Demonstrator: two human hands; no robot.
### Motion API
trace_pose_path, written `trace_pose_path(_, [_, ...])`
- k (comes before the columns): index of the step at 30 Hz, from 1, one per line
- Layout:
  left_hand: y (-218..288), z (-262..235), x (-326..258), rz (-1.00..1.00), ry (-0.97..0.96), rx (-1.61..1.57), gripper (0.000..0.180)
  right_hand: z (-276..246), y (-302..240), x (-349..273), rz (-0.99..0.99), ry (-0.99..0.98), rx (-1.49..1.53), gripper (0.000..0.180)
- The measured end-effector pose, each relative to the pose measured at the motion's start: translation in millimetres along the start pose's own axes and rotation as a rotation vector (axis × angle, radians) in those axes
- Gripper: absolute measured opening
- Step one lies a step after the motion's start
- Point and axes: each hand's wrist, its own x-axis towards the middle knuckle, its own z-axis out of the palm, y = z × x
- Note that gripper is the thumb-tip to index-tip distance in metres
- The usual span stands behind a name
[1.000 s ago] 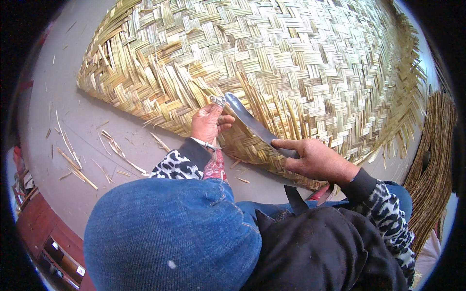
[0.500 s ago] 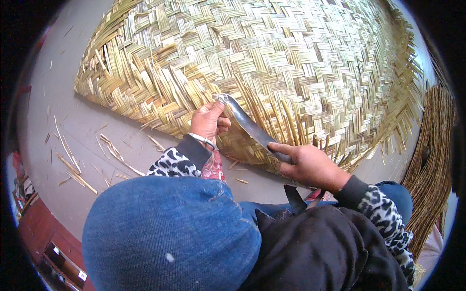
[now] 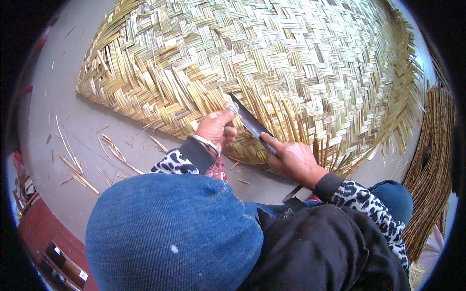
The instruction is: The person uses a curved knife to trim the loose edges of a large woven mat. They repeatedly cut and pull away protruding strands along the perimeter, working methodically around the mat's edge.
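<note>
Dark blade (image 3: 251,121) held over near edge of woven mat (image 3: 310,63), long axis diagonal, tip pointed forward-left. Lower end grasped by right hand (image 3: 294,157). Left hand (image 3: 213,128) held beside blade, fingers curled; grip contents cannot be told.

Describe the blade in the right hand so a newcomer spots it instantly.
Start at the big woven mat filling the upper picture. At its near edge, the right hand holds the blade, long and narrow, slanting up and left beside the left hand. It is smooth and dark grey, unlike the pale straw stubs standing near it.
</note>
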Motion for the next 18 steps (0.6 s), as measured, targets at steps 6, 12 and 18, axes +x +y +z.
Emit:
trace_pose_path(6, [-8,7,0,-0.152,0.008,0.031,0.02,-3,-2,16,-0.019,0.05,-0.038,0.063])
trace_pose_path(12, [-1,19,17,0.145,0.266,0.264,0.032,-7,1,19,-0.008,0.045,-0.057,0.064])
trace_pose_path(18, [-7,7,2,0.254,0.101,0.561,0.036,-12,-2,20,0.015,0.008,-0.092,0.062])
